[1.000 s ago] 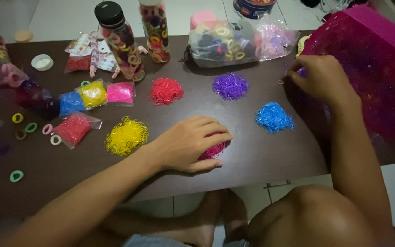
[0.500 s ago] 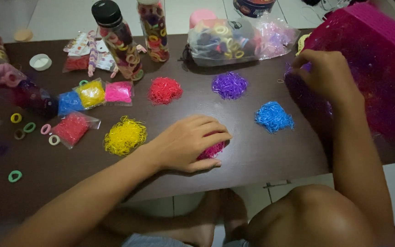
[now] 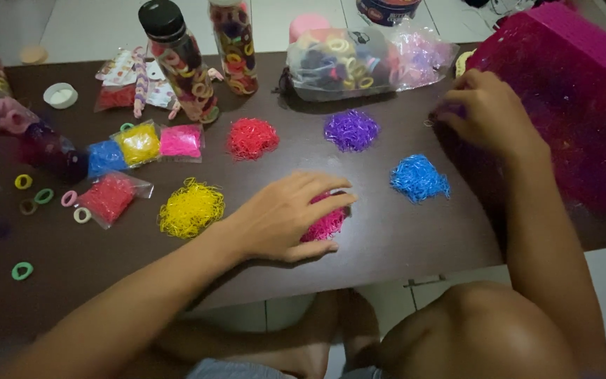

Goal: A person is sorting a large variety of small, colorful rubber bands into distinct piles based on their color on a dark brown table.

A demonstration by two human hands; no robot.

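My left hand [image 3: 285,216] lies over a heap of pink rubber bands [image 3: 327,224] near the front of the dark brown table [image 3: 387,245], fingers spread and lifting off it. My right hand [image 3: 489,112] is at the rim of a magenta plastic basket [image 3: 569,91] on the right, fingertips pinched together; what they hold is too small to tell. Separate heaps of tiny bands lie between the hands: yellow [image 3: 191,208], red [image 3: 252,137], purple [image 3: 351,130] and blue [image 3: 419,178].
Small clear bags of blue, yellow, pink and red bands [image 3: 138,144] lie at left beside loose hair rings [image 3: 43,196]. Two tall bottles of hair ties [image 3: 177,60] and a clear bag of ties [image 3: 341,63] stand at the back. My knee [image 3: 485,330] is below the table edge.
My left hand's fingers have lifted and spread over the pink heap, showing more of it. My right hand shifted slightly along the basket's rim.
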